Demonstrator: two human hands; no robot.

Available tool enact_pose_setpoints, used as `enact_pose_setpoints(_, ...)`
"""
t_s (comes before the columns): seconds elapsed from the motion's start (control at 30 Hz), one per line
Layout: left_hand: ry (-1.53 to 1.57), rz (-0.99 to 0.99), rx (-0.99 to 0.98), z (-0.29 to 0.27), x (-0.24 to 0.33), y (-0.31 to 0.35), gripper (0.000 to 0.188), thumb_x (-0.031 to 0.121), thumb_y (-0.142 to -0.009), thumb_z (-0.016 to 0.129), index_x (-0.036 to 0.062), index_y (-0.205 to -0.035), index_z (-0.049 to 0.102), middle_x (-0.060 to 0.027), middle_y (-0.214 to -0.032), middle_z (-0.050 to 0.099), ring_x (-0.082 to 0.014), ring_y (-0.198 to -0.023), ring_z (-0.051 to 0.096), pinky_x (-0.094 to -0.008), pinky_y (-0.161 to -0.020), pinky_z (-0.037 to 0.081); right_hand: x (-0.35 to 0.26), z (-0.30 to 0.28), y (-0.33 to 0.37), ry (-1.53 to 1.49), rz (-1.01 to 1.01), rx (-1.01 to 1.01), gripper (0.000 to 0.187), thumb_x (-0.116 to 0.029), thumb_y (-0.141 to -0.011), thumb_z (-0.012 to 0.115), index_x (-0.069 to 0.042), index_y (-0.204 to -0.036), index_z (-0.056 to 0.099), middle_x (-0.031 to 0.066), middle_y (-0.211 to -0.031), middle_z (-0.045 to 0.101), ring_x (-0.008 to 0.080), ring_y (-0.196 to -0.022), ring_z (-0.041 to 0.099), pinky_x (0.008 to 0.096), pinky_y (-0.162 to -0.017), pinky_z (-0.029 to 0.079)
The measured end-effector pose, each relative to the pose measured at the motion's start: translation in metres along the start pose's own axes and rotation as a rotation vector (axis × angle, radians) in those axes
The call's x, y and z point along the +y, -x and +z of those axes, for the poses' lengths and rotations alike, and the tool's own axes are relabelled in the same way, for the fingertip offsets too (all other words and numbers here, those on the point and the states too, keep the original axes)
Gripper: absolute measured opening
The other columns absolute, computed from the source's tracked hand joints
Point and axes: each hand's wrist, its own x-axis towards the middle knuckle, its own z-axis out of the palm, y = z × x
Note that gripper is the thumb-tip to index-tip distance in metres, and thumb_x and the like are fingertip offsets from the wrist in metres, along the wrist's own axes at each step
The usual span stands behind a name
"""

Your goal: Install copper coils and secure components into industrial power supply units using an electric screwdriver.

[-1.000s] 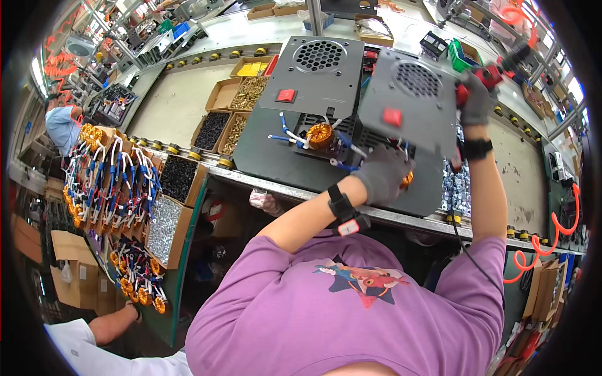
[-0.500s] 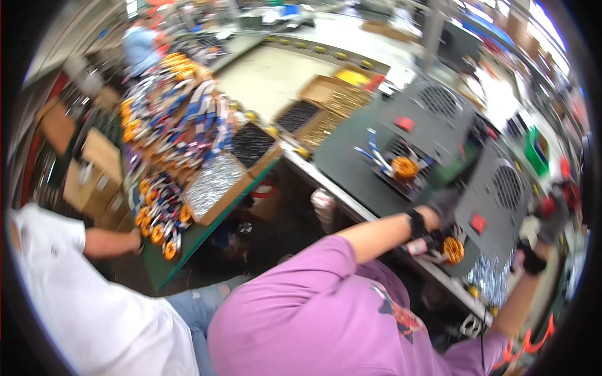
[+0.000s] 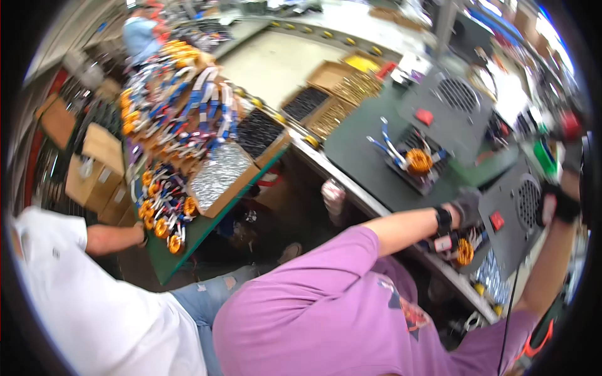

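Observation:
My left hand [image 3: 465, 208], in a dark grey glove, grips the left edge of a grey metal panel [image 3: 511, 229]. The panel has a round vent grille and a red square part on it. Partly beneath it sits a unit with an orange-wound copper coil [image 3: 464, 252] and wires. At the far right my gloved right hand [image 3: 572, 156] is wrapped round a red-and-black power tool [image 3: 569, 125], blurred and near the rim of the picture. A second grey panel [image 3: 448, 103] stands behind, beside another wired coil [image 3: 418, 161] on the green bench mat [image 3: 357, 147].
Boxes of gold screws [image 3: 357, 86] and black screws [image 3: 305, 103] stand along the bench. On a side table lie several coils with wires [image 3: 166, 207] and a box of silver parts [image 3: 218, 175]. A co-worker in a white shirt [image 3: 94, 294] is at my left. A green bin [image 3: 544, 156] is at right.
My right hand and the power tool have moved up, away from me. The near panel and my left hand appear farther right; the whole view has also shifted a little.

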Motion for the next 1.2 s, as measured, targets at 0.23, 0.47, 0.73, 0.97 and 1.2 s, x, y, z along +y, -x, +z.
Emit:
enact_pose_setpoints(0.23,-0.072,-0.106,-0.074,-0.004,0.007,-0.005,0.02,0.025,-0.079,0.066,0.0101,-0.09,0.073,-0.0122,-0.09,0.072,-0.0293,-0.085,0.071,-0.0387,-0.067,0.055,0.068,0.022,0.01,0.325,0.063,0.065,0.026,-0.005,-0.081,0.066,-0.004,-0.107,0.063,0.0054,-0.083,0.064,0.0132,-0.069,0.062,0.0291,-0.062,0.052)
enact_pose_setpoints(0.47,-0.144,-0.212,-0.182,-0.003,0.009,-0.017,0.023,0.028,-0.084,0.061,0.0129,-0.094,0.074,-0.0096,-0.092,0.074,-0.0268,-0.088,0.072,-0.04,-0.069,0.055,0.073,0.016,0.033,0.577,-0.003,-0.057,0.022,-0.012,-0.076,0.074,-0.007,-0.093,0.062,-0.0021,-0.077,0.059,0.0085,-0.069,0.054,0.0275,-0.06,0.045)
enact_pose_setpoints(0.73,-0.151,-0.199,-0.206,-0.009,0.011,-0.016,0.02,0.024,-0.086,0.058,0.0129,-0.092,0.073,-0.0124,-0.087,0.073,-0.0314,-0.083,0.072,-0.0438,-0.068,0.055,0.051,0.009,0.052,0.655,0.188,-0.313,0.026,-0.016,-0.081,0.077,-0.008,-0.101,0.062,-0.001,-0.087,0.064,0.0095,-0.079,0.06,0.0277,-0.072,0.051)
enact_pose_setpoints(0.97,-0.148,-0.131,-0.251,-0.015,0.009,-0.015,0.023,0.026,-0.088,0.056,0.0126,-0.094,0.073,-0.0132,-0.089,0.073,-0.0317,-0.086,0.072,-0.0444,-0.069,0.055,0.057,0.009,0.056,0.433,0.368,-0.314,0.027,-0.009,-0.082,0.074,-0.006,-0.105,0.06,0.002,-0.088,0.065,0.0124,-0.076,0.063,0.0294,-0.068,0.053)
enact_pose_setpoints(1.2,-0.158,-0.147,-0.206,-0.001,0.003,-0.02,0.024,0.028,-0.088,0.055,0.014,-0.095,0.073,-0.0117,-0.091,0.073,-0.0313,-0.087,0.071,-0.0448,-0.068,0.055,0.054,0.006,0.054,0.509,0.328,-0.338,0.027,-0.008,-0.081,0.074,-0.006,-0.104,0.06,0.0021,-0.087,0.064,0.0126,-0.074,0.063,0.0303,-0.066,0.054)
